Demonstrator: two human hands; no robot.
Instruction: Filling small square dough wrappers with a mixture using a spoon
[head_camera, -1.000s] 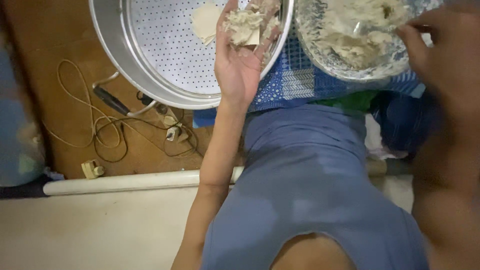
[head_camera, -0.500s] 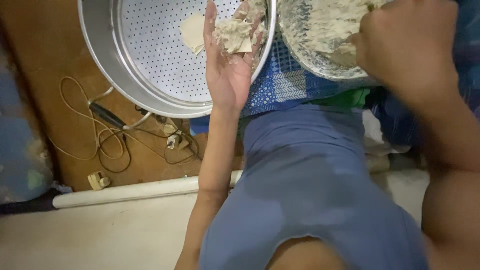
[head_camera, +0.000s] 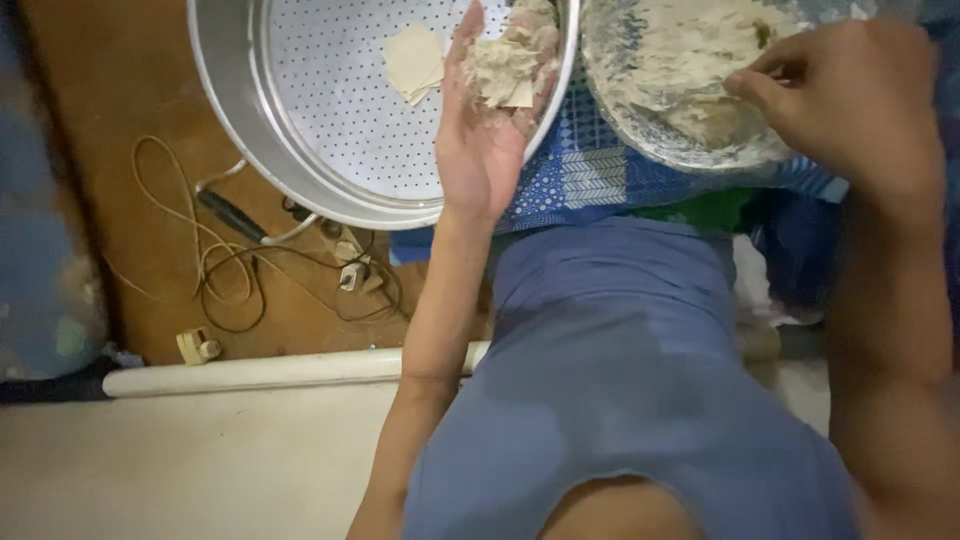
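My left hand (head_camera: 480, 150) is palm up over the near rim of a round metal steamer tray (head_camera: 300, 120). It cups a pale wrapper heaped with crumbly beige filling (head_camera: 505, 65). A flat folded wrapper (head_camera: 413, 60) lies on the tray's perforated floor, just left of that hand. My right hand (head_camera: 850, 100) reaches from the right into a shallow bowl (head_camera: 640, 135) of the same beige filling (head_camera: 680, 60), with its fingertips pinched together at the mixture's right side. Whether they hold any filling is hidden.
A blue patterned cloth (head_camera: 580, 175) lies under the bowl and the tray's edge. Tangled cables and plugs (head_camera: 230, 250) sit on the brown floor to the left. A white pipe (head_camera: 270, 370) runs along the floor edge. My blue-shirted torso (head_camera: 620, 380) fills the lower middle.
My right hand went over the bowl and has drawn back to its right side, fingers now in the filling. My left hand stays over the tray with the filled wrapper.
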